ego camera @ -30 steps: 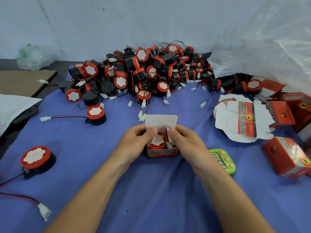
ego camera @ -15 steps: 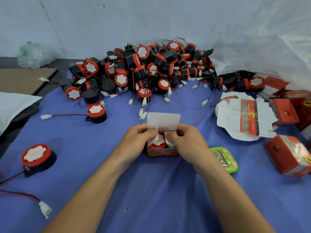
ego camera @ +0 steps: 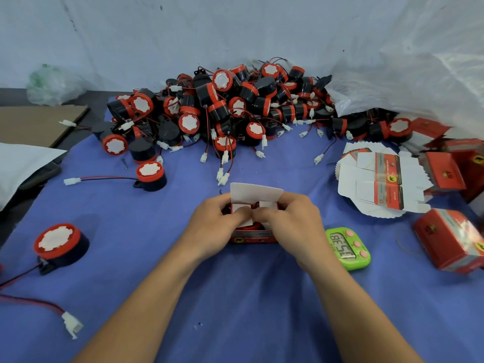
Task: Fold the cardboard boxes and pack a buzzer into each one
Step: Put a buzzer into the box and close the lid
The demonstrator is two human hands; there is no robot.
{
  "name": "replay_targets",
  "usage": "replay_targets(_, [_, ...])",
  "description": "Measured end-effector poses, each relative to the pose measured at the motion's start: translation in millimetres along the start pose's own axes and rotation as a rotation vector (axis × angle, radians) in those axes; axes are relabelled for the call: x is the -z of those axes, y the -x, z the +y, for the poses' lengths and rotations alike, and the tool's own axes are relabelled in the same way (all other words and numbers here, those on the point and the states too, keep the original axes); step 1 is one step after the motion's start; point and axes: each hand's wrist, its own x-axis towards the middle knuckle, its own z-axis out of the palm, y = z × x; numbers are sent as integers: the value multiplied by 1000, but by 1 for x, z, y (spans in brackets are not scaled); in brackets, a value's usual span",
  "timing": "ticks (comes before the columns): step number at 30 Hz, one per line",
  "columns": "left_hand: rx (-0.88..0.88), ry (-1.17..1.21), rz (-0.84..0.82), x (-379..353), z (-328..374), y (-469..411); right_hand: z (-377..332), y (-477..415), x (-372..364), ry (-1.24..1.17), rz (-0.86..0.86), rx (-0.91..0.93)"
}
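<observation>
Left grip (ego camera: 214,221): I see it curled round the box (ego camera: 252,239), pressing the left flap (ego camera: 239,208) down.
Right grip (ego camera: 290,218): likewise on the right flap (ego camera: 267,205).
Box: upright on the surface (ego camera: 235,297), lid flap (ego camera: 255,192) raised.
Buzzer (ego camera: 247,227): inside the box; its white face, exposed 1 s ago, is now covered by both flaps.

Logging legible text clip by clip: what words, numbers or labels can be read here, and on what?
"05:38", seen upside down, on the display of the green timer; the digits are slightly soft, so this is a likely reading.
Printed line on the front of the open box: too blurred to read.
Printed strips on the flat cartons: too small to read.
Yellow marks on the folded red boxes: unreadable.
</observation>
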Motion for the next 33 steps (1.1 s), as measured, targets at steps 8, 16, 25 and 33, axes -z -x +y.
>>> replay_targets(8, [-10,-12,7,0,-1,-2,-4,-1,-8,105,157,-67])
replay_targets(16, [-45,-5,81,-6,-1,4,-2,-4,-3,198,176,-21])
replay_targets(25, [-30,-47,172,-21,5,6,0,-4,0,175,127,15])
replay_targets(33, [-81,-36,68,-16,2,6,1,0,13,36,-11,15])
